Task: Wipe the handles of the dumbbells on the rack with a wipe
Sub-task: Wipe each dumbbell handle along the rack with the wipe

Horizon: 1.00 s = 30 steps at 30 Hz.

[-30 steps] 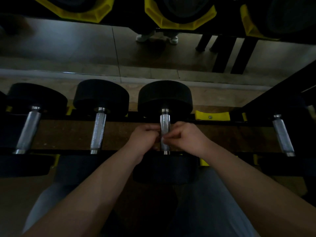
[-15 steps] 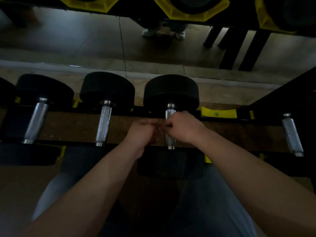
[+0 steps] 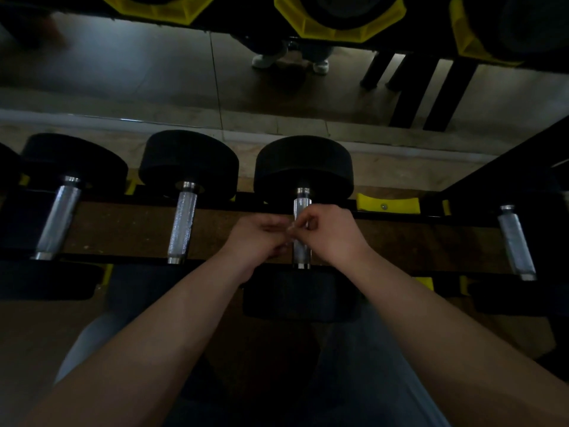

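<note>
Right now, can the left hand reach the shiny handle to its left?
Probably yes. Only an open gap in the rack lies between the left hand and that handle, and nothing covers it. The hand seems busy at the next handle, though.

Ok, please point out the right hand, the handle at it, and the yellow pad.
right hand [image 3: 334,235]: head view, back of hand.
handle [image 3: 301,254]: head view, lower knurled part.
yellow pad [image 3: 400,204]: head view, top face.
</note>
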{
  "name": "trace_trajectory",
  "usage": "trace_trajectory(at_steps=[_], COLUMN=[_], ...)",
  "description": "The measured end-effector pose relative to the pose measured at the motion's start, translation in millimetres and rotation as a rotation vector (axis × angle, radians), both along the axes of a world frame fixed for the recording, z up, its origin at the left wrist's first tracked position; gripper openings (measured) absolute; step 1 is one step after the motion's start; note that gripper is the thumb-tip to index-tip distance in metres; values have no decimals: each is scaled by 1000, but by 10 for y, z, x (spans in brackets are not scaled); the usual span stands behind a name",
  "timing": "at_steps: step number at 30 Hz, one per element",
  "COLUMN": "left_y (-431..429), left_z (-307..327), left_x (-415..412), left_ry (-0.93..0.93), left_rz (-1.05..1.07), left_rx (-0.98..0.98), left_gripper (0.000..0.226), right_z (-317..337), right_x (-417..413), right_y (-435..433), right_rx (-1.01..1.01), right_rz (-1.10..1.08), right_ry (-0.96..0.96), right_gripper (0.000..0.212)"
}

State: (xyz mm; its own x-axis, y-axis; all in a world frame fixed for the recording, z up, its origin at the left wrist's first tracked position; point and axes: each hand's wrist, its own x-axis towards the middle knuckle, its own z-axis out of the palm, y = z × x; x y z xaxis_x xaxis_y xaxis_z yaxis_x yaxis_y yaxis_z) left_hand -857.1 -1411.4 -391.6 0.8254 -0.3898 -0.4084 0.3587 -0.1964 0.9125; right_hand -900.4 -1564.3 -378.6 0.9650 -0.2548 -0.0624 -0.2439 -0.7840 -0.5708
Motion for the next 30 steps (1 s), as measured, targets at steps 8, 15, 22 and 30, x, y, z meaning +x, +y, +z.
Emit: trace_trajectory(at_steps=[8, 15, 22, 30], left_y=[-258, 12, -240, -90], left_z=[6, 37, -165, -53], left_x=[261, 61, 370, 256], left_ry=[-138, -216, 71, -112], left_rz=[114, -494, -99, -724], left_rx=[31, 577, 61, 653], left_gripper=[19, 14, 19, 19], right_z=[53, -4, 9, 52], right_x=[-127, -101, -164, -180], right_y=[-15, 34, 58, 94], right_rx=[198, 210, 220, 227], right_rz=[-178, -169, -238, -279], right_ry=[2, 186, 83, 82], right_gripper=[36, 27, 34, 39])
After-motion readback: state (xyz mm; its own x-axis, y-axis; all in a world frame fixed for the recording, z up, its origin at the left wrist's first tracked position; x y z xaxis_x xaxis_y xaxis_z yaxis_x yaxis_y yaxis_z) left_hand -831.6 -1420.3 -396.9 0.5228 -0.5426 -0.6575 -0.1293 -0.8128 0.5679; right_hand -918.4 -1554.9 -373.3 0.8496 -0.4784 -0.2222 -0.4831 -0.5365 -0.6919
